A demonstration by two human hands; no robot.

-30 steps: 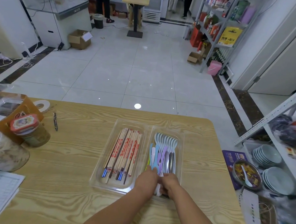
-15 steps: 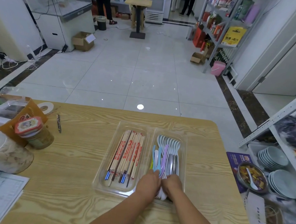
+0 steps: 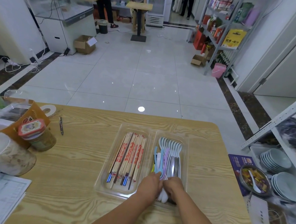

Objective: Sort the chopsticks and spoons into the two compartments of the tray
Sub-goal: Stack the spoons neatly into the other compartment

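Observation:
A clear two-compartment tray sits on the wooden table. Its left compartment holds several chopsticks, most in red-printed paper sleeves. Its right compartment holds several spoons, pale blue ones in a row plus blue, purple and white plastic ones. Both hands are at the near end of the right compartment. My left hand and my right hand have their fingers curled round the spoon handles, which they hide.
A lidded jar, a large cloudy container, a pen and papers lie on the table's left side. Stacked bowls and a food dish stand off the table's right edge.
Both hands stay on the spoon handles at the near end of the right compartment. Only the camera view has shifted slightly.

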